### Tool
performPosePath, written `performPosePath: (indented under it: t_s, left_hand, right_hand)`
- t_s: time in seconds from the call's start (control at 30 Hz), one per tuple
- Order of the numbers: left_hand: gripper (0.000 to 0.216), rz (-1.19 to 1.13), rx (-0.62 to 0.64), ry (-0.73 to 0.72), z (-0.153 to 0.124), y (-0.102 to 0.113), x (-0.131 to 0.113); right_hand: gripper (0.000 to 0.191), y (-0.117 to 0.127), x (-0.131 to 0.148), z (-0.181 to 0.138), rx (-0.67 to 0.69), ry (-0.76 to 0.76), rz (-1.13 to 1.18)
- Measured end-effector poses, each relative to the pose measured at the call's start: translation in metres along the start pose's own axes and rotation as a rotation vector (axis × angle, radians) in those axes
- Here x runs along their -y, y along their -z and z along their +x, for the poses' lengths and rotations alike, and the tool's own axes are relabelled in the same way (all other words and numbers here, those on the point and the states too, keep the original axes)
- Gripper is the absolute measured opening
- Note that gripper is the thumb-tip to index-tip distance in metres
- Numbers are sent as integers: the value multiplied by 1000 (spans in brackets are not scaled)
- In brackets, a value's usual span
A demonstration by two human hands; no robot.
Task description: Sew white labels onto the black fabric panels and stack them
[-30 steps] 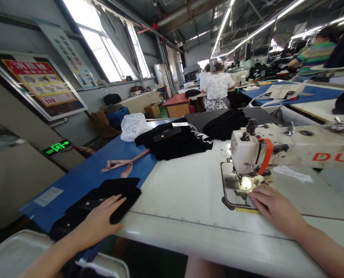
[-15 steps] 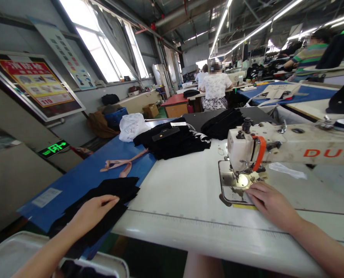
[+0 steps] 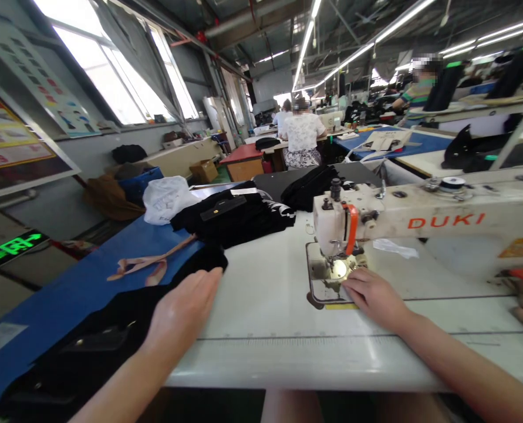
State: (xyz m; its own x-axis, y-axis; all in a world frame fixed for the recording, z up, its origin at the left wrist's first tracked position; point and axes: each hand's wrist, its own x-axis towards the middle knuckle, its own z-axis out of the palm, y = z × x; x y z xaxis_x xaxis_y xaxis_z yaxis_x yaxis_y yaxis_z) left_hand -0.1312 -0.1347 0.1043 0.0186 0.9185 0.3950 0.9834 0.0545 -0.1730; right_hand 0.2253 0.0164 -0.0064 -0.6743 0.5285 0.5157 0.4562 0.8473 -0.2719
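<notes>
Black fabric (image 3: 111, 329) lies under the flat left hand (image 3: 182, 308), fingers (image 3: 208, 281) seemingly released.

fabric (image 3: 111, 329): black | sewing machine (image 3: 419, 217): cream, orange lettering | table (image 3: 279, 294): white | mat (image 3: 67, 288): blue

Big windows (image 3: 111, 88), ceiling striplights (image 3: 305, 41)

Bare, sleeveless forearms; no gloves
</notes>
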Motion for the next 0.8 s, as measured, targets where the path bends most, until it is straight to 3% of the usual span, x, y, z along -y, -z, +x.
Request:
performPosePath:
  t_s: [0.13,0.27,0.4,0.47,0.57,0.8]
  left_hand:
    - [36,-262,196,-195,23,-60,-92]
    - [34,-367,348,-206,40,-81,-154]
    - [32,-430,332,-113,52,-78,-169]
    - [33,-438,328,-90,55,-75,-170]
    - [34,-453,316,-94,55,-75,-172]
    - [37,-544,217,-129,42,-78,-166]
  right_hand:
    - [22,4,0,1,-19,-20,-18]
    - [21,26,-29,-10,-63,-156,-80]
    - [23,60,-75,-18,9,-555,-322]
    - [21,71,-93,-17,63,-656,-381]
    - [19,76,-103,-11,118,-680,-397]
    - [20,78,-94,-7,147,-754,-399]
